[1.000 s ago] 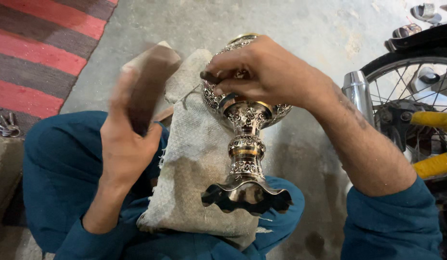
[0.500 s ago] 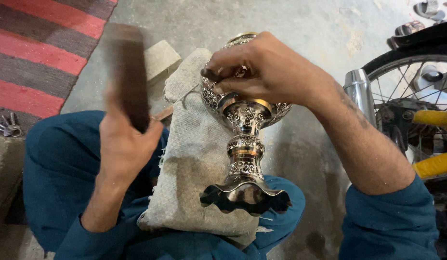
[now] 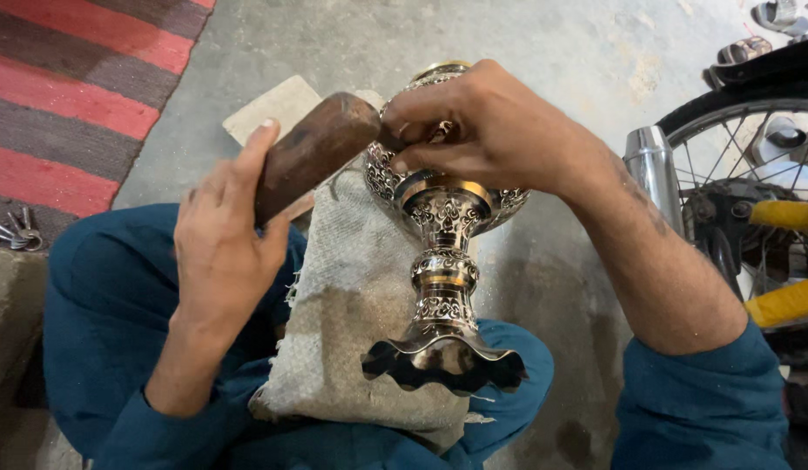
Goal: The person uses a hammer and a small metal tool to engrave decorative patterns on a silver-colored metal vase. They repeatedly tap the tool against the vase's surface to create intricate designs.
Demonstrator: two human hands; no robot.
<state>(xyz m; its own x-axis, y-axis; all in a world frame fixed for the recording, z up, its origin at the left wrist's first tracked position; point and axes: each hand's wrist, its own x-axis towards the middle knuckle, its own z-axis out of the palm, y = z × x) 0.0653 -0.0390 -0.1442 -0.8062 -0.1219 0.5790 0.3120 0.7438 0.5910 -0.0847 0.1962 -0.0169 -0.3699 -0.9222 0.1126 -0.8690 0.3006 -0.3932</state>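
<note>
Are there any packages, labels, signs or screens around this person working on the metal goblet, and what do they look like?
None show in this view: no package, label, sign or screen.
What is there: an ornate silver and gold goblet under the right hand, a brown wooden mallet in the left hand, a grey cloth, a bunch of keys.

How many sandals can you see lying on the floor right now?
2. One sandal lies at the top right corner, partly cut off by the picture's edge; a second sandal lies just below it, beside the tyre. More may be hidden behind the wheel.
</note>
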